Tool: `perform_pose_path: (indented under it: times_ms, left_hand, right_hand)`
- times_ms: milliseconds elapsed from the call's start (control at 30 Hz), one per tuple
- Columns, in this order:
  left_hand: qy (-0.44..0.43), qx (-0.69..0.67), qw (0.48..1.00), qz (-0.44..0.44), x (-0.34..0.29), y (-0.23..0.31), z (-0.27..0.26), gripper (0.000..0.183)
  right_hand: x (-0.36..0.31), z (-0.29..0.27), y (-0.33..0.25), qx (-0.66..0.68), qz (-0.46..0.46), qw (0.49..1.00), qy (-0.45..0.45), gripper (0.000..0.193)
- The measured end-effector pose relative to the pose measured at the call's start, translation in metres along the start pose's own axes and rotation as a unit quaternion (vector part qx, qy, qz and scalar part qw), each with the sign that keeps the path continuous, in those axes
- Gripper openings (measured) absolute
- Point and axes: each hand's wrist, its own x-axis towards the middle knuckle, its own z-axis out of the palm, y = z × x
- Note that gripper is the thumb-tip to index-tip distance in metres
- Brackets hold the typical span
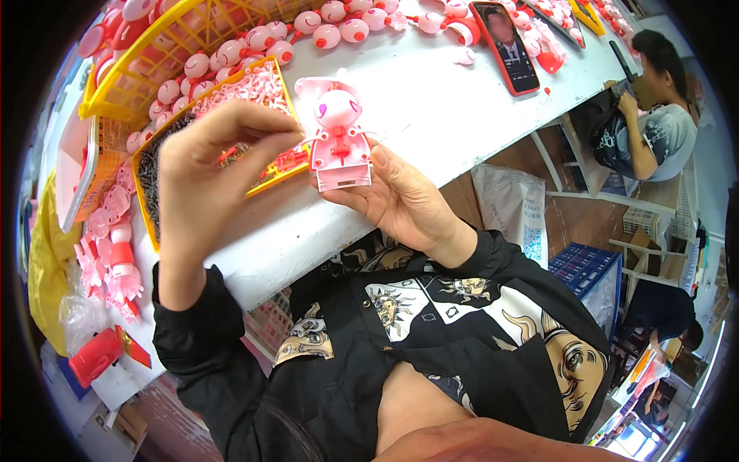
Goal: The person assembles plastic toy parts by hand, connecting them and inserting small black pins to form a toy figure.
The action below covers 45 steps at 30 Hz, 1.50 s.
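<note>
My right hand (412,204) grips a half-assembled pink and white toy figure (336,150) by its lower body, thumb on the right edge and fingers beneath. The toy has a round head with purple marks, and its open body shows red inner parts and a white base. Close to the toy's left side is my left hand (212,150), thumb and forefinger pinched together. What sits between those fingertips, if anything, is too small to make out. Behind the left hand, a yellow tray (291,92) holds small pink parts, red pieces and dark screws in separate sections.
A yellow basket (115,81) of red and pink parts stands at the far left. Several round toy heads (327,36) line the table's back. A red-cased phone (506,50) lies at the back right. Pink parts (115,223) are heaped left. Another person (654,108) sits at the right.
</note>
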Motion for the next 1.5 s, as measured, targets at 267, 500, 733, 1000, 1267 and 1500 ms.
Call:
perform_pose_path:
  times_ms: [267, 500, 733, 1000, 1267, 1500]
  left_hand:
    - [-0.026, -0.020, 0.999, 0.037, -0.003, -0.005, 0.018, 0.024]
    - [-0.022, -0.233, 0.972, -0.031, -0.002, -0.014, 0.019, 0.028]
    - [-0.040, -0.137, 0.990, 0.014, -0.001, -0.012, 0.018, 0.027]
    - [-0.028, 0.123, 0.979, 0.157, 0.001, -0.009, 0.022, 0.029]
    - [-0.028, 0.186, 0.966, 0.178, -0.001, 0.001, 0.028, 0.035]
    - [-0.031, 0.169, 0.972, 0.162, -0.002, 0.003, 0.030, 0.046]
  right_hand:
    - [-0.003, 0.007, -0.004, -0.001, 0.022, 1.000, -0.014, 0.049]
    - [-0.004, 0.005, -0.005, 0.004, 0.015, 1.000, -0.007, 0.051]
    - [-0.003, 0.004, -0.005, 0.010, 0.019, 1.000, -0.004, 0.050]
    - [-0.002, 0.006, -0.005, 0.011, 0.013, 1.000, -0.013, 0.049]
    - [-0.001, 0.005, -0.003, -0.010, 0.001, 1.000, -0.025, 0.039]
    - [-0.004, 0.007, -0.005, 0.000, 0.009, 0.999, -0.033, 0.039]
